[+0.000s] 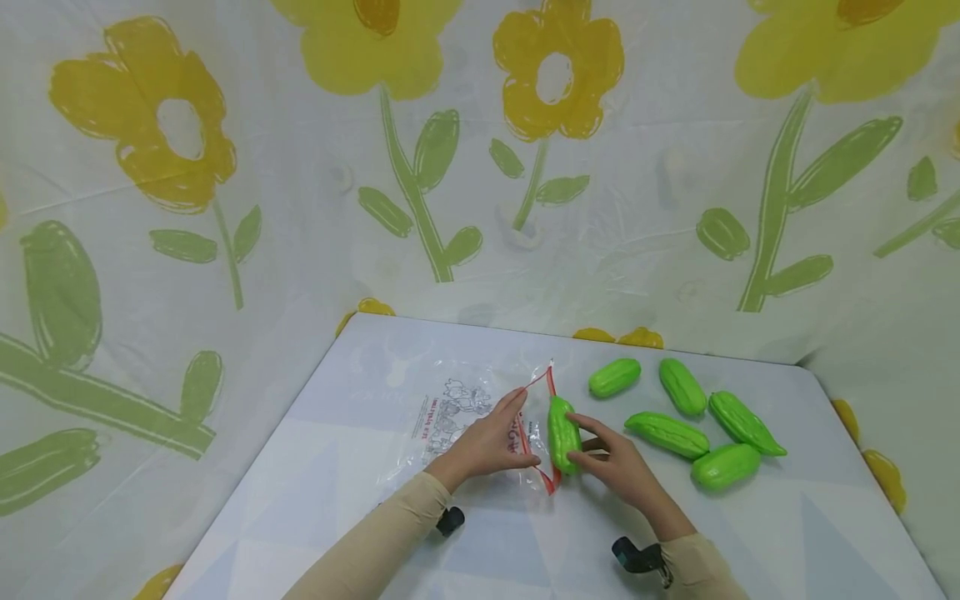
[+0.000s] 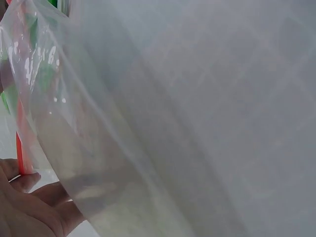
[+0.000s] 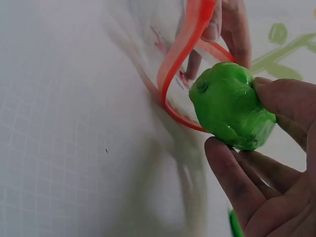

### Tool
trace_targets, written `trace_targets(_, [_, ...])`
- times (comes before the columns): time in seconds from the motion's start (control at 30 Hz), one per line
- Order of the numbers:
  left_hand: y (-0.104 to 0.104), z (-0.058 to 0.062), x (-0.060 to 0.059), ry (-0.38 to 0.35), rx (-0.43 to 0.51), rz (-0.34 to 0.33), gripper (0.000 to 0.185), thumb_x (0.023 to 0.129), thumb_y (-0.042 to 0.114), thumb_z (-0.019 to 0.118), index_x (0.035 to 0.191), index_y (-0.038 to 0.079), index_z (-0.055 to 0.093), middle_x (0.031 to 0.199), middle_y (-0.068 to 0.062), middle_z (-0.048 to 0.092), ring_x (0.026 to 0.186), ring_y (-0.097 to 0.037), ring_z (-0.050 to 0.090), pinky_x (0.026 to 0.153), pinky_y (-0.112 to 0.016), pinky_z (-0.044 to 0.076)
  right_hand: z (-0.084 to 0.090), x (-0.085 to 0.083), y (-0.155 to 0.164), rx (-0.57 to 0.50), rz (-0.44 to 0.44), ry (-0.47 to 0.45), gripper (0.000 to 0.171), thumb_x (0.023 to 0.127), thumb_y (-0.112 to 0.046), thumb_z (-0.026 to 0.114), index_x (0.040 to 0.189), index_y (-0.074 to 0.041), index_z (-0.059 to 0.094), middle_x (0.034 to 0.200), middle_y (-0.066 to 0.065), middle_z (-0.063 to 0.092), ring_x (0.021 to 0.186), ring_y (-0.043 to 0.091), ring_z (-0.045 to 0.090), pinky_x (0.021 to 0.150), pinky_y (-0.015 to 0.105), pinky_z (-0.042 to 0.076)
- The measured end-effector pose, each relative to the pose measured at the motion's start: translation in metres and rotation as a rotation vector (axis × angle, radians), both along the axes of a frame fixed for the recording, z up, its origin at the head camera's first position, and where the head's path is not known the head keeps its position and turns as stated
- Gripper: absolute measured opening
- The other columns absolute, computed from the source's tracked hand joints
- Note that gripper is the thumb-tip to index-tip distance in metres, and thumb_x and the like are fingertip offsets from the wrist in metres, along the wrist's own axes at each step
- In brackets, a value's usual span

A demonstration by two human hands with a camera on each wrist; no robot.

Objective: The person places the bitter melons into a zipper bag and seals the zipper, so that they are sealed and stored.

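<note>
A clear zip bag (image 1: 431, 446) with a red seal and printed drawings lies on the table, its mouth facing right. My left hand (image 1: 486, 442) holds the mouth, thumb and fingers spread along the red edge. In the right wrist view, the red seal (image 3: 170, 74) bows apart into an opening. My right hand (image 1: 618, 471) grips a green bitter melon (image 1: 564, 437) between thumb and fingers, right at that opening. The bitter melon (image 3: 229, 106) shows end-on in the right wrist view. Clear plastic (image 2: 74, 98) covers much of the left wrist view.
Several more green bitter melons (image 1: 667, 434) lie to the right of the bag, one of them (image 1: 615, 377) apart near the back. The white table (image 1: 315, 467) is bounded by a flower-printed curtain (image 1: 622, 208). Black wrist devices (image 1: 636, 556) sit by both sleeves.
</note>
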State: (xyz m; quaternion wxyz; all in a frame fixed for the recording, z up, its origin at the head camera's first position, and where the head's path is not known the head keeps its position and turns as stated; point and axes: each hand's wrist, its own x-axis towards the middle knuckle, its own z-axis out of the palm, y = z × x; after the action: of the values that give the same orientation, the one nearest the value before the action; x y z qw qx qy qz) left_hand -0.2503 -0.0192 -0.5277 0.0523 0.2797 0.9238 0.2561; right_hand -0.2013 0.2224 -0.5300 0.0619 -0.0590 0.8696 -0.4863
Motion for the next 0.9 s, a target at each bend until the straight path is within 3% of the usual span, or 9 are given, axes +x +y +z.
trace_targets(0.57, [0.0,0.002,-0.001,-0.003,-0.004,-0.025,0.108,0.07,0.062,0.068,0.151,0.02,0.011,0.155,0.012,0.006,0.128,-0.021,0.042,0.097,-0.035,0.044,-0.011,-0.013,-0.016,0.112,-0.049,-0.003,0.06,0.077,-0.044,0.071,0.132,-0.043,0.046,0.132,-0.001,0.051,0.093,0.016,0.059,0.068,0.03,0.052])
trace_targets(0.9, [0.001,0.002,-0.001,0.0,0.004,-0.026,0.107,0.07,0.061,0.069,0.151,0.018,0.013,0.155,0.009,0.008,0.129,-0.02,0.041,0.099,-0.034,0.042,-0.011,-0.016,-0.022,0.093,-0.044,-0.033,0.06,0.081,-0.044,0.068,0.135,-0.042,0.043,0.136,0.001,0.049,0.093,0.018,0.059,0.063,0.029,0.05])
